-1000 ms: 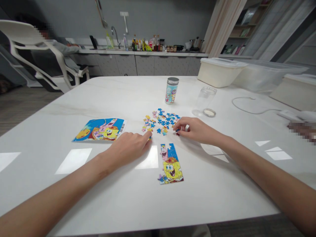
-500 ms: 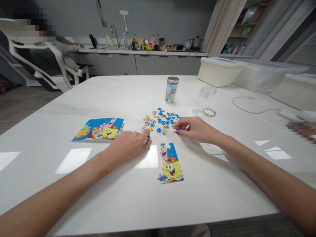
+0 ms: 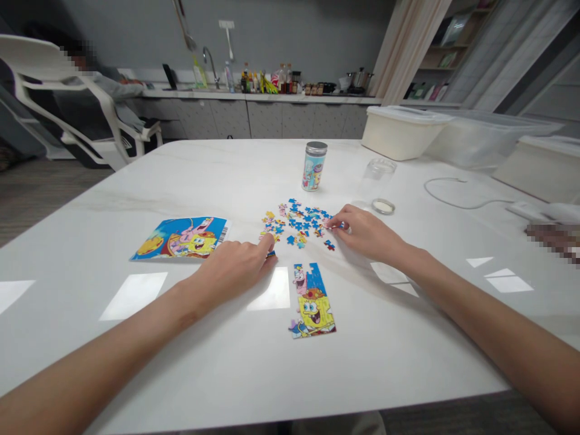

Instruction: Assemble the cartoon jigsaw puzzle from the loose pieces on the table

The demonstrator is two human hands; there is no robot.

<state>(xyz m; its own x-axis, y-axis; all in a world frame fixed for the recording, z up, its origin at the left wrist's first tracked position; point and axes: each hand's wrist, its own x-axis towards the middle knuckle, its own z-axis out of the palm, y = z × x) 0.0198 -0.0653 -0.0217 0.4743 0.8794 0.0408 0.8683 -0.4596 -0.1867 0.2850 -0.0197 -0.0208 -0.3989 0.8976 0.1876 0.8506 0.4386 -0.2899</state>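
Note:
My left hand [image 3: 242,261] rests on the table left of the loose pieces, its fingers closed on a puzzle piece [image 3: 270,254] that shows only at the fingertips. On the right edge of the pile, my right hand [image 3: 369,231] pinches another small puzzle piece [image 3: 343,226] between thumb and fingers. Between the hands lies a spread of loose jigsaw pieces [image 3: 306,220], mostly blue, some yellow and pink. One blue and dark red piece [image 3: 329,245] lies just below my right fingertips. Nearer me is a joined puzzle section [image 3: 313,302] with a yellow square cartoon figure and a pink one.
A picture sheet [image 3: 183,237] lies left of the pieces. Behind them stands a cartoon-printed can [image 3: 313,166]; a clear jar [image 3: 379,175] and a round lid [image 3: 383,206] are to its right. Storage boxes [image 3: 403,133] and a cable [image 3: 446,202] occupy the right. A person sits back left.
My right hand has shifted slightly up and right, with a piece now showing in its fingers. A blue and dark red piece lies uncovered below it. My left hand has barely moved.

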